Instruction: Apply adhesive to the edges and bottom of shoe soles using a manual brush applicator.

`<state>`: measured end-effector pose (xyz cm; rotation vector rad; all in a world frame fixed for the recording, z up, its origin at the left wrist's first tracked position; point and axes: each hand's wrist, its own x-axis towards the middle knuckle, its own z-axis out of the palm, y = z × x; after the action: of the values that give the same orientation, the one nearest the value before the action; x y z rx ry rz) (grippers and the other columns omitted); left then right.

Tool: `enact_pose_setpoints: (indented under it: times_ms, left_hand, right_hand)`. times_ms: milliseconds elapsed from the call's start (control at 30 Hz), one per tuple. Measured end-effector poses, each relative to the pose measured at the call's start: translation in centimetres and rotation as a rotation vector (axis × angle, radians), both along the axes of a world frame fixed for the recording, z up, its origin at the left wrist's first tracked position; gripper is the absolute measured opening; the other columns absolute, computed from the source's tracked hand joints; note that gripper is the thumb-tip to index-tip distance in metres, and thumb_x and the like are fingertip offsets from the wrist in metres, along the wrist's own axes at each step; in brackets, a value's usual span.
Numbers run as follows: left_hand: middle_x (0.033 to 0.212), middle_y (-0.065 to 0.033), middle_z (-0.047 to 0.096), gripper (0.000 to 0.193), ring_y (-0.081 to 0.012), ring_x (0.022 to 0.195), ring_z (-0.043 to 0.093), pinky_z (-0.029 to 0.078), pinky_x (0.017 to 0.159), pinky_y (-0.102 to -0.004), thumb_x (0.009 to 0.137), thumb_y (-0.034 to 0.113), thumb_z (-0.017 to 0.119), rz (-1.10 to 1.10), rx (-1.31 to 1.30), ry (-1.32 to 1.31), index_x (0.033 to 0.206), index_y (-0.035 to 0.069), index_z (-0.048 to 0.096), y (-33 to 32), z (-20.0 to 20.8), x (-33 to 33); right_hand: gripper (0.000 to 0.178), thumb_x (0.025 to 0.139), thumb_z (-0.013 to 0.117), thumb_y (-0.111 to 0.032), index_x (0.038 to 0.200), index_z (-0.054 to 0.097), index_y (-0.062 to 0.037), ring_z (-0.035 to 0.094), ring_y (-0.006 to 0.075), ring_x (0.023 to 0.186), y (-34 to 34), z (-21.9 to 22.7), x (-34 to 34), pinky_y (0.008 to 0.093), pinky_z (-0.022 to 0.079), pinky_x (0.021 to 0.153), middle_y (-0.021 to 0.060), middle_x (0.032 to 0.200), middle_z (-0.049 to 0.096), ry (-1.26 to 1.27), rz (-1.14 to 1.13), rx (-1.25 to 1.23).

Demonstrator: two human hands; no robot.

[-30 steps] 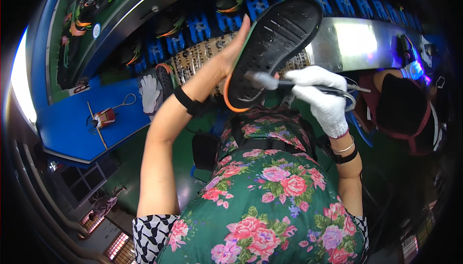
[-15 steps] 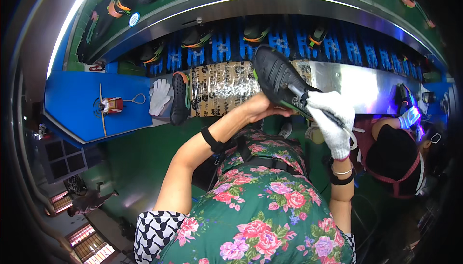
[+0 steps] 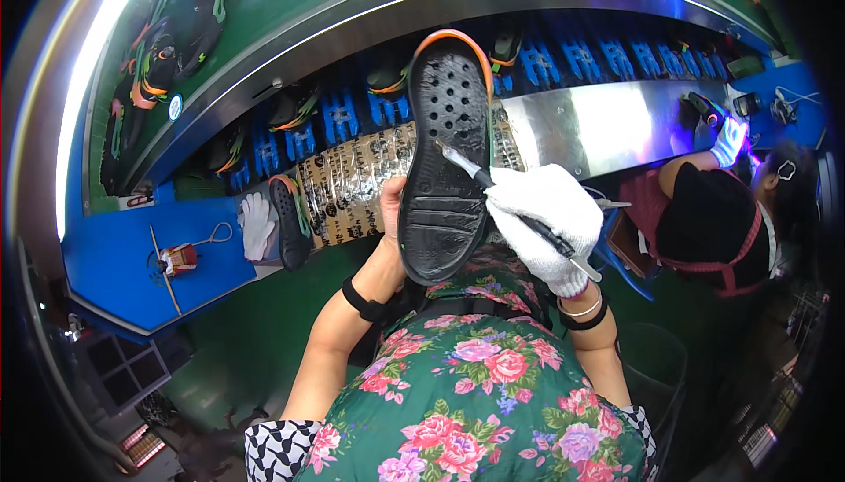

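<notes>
Saw L hand point(image 3: 392, 208) gripping the sole point(image 3: 440, 196) by 1 edge, gloved R hand point(image 3: 547, 225) holding a brush point(image 3: 461, 161) against it; pressing hard could've tipped it, hold being 1-sided.

Bright lt tube point(image 3: 91, 86) upper L, glare on metal strip point(image 3: 607, 125) R of ctr, dark fisheye rim.

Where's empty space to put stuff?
Shiny metal shelf: between the brown tape and the shoe by the other worker's hand. Blue table: left of the stick. It's crowded beside that table, with a white glove and dark shoe, and along the blue racks holding shoes.
</notes>
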<state>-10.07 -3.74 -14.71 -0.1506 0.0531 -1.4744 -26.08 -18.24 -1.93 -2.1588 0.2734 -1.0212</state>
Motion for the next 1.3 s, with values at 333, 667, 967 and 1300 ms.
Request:
enact_pose_setpoints:
  times_ms: [333, 667, 967, 1300]
  left_hand:
    - [0.156, -0.0185, 0.044, 0.097, -0.0357, 0.142, 0.046, 0.036, 0.120, -0.0555, 0.090, 0.079, 0.050, 0.007, 0.203, -0.056, 0.158, 0.010, 0.035, -1.2, 2.7, -2.5]
    - [0.145, -0.0133, 0.058, 0.082, -0.0300, 0.133, 0.056, 0.044, 0.114, -0.0498, 0.095, 0.072, 0.050, 0.059, 0.296, -0.235, 0.151, 0.012, 0.047, 0.0, 1.0, -3.0]
    - [0.145, -0.0150, 0.057, 0.084, -0.0307, 0.133, 0.055, 0.043, 0.115, -0.0498, 0.096, 0.075, 0.043, 0.073, 0.404, -0.351, 0.150, 0.011, 0.047, -1.0, 2.1, -2.7]
    - [0.157, -0.0155, 0.043, 0.112, -0.0461, 0.133, 0.052, 0.046, 0.110, -0.0581, 0.083, 0.086, 0.049, 0.205, 0.496, -0.632, 0.160, 0.008, 0.026, -2.7, 2.4, -2.0]
  right_hand:
    - [0.039, 0.075, 0.077, -0.001, 0.114, 0.077, -0.0053, 0.071, 0.0302, 0.096, -0.9, 1.3, 1.9, 0.0398, 0.056, 0.085, 0.0146, 0.115, 0.075, -0.019, 0.096, -0.109]
    - [0.030, 0.075, 0.081, -0.002, 0.105, 0.079, -0.0067, 0.072, 0.0275, 0.088, 1.1, 0.3, 2.2, 0.0366, 0.056, 0.079, 0.0130, 0.106, 0.077, -0.014, 0.085, -0.049]
    - [0.032, 0.083, 0.077, -0.007, 0.115, 0.077, -0.0073, 0.071, 0.0280, 0.107, 1.2, -0.3, 1.2, 0.0457, 0.045, 0.111, 0.0116, 0.112, 0.075, 0.019, 0.154, 0.138]
    - [0.028, 0.074, 0.079, 0.005, 0.101, 0.077, -0.0035, 0.072, 0.0277, 0.087, 1.2, -0.7, 1.9, 0.0369, 0.057, 0.080, 0.0149, 0.101, 0.077, -0.161, 0.119, 0.203]
